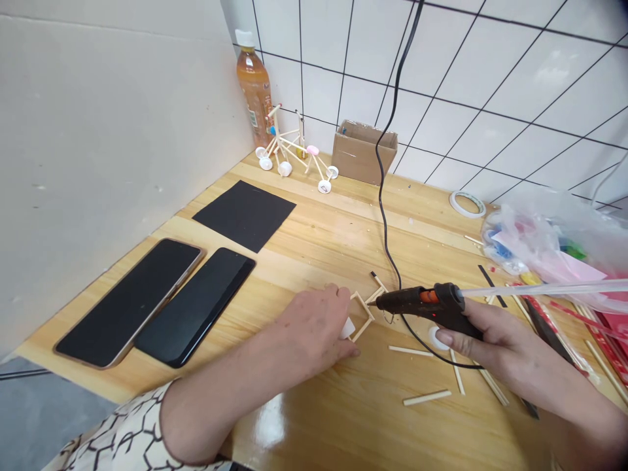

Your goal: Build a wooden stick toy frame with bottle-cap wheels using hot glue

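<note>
My right hand (503, 343) is wrapped round the grip of a black hot glue gun (426, 305), with a long clear glue stick (534, 289) running out of its back. The gun's nozzle points left and meets, or nearly meets, a corner of a small wooden stick frame (364, 330). My left hand (311, 330) grips that frame from its left side, fingers curled and partly hidden. A white piece (348, 328) shows by its fingertips. Just behind the nozzle lies a dark-tipped stick (377, 280). Loose sticks (426, 397) are scattered below the gun, near a white round cap (436, 337).
Two phones (128, 302) and a black sheet (245, 214) lie at left. Along the wall stand a drink bottle (254, 91), stick models with white wheels (285, 169) and a cardboard box (364, 157). A black cord (381, 190) crosses the table. Tape (467, 204) and plastic bags (564, 242) sit right.
</note>
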A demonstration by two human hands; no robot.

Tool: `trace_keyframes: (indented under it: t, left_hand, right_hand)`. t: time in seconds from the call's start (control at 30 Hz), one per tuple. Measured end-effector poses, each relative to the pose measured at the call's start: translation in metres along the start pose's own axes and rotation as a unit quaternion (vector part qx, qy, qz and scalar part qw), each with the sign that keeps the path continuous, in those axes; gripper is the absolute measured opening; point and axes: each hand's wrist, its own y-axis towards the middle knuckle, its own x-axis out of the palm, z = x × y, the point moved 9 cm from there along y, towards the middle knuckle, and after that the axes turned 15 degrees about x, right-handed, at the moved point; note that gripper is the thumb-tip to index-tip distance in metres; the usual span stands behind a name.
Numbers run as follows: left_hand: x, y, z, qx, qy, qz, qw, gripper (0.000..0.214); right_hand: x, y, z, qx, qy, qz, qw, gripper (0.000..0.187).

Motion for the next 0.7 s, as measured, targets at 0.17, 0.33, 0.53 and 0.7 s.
trace_keyframes:
  t: [0.17, 0.33, 0.53, 0.7]
  left_hand:
    - [-0.0018, 0.0002, 0.0013, -0.001, 0.005, -0.005, 1.0, 0.033]
    - [-0.0021, 0.0001, 0.0029, 0.004, -0.001, -0.007, 1.0, 0.032]
    - [-0.0032, -0.0006, 0.0022, 0.006, 0.006, -0.001, 1.0, 0.033]
    - [-0.0023, -0.0008, 0.0014, 0.002, 0.007, 0.003, 1.0, 0.033]
  right_hand:
    - [0.0014, 0.0, -0.0012, -0.003, -0.002, -0.001, 1.0, 0.048]
    - [0.0021, 0.0002, -0.0013, 0.0, -0.001, -0.003, 1.0, 0.047]
    - [0.0019, 0.001, 0.0018, 0.0, -0.009, -0.001, 1.0, 0.047]
    - [0.001, 0.0003, 0.0018, 0.004, -0.009, -0.003, 1.0, 0.046]
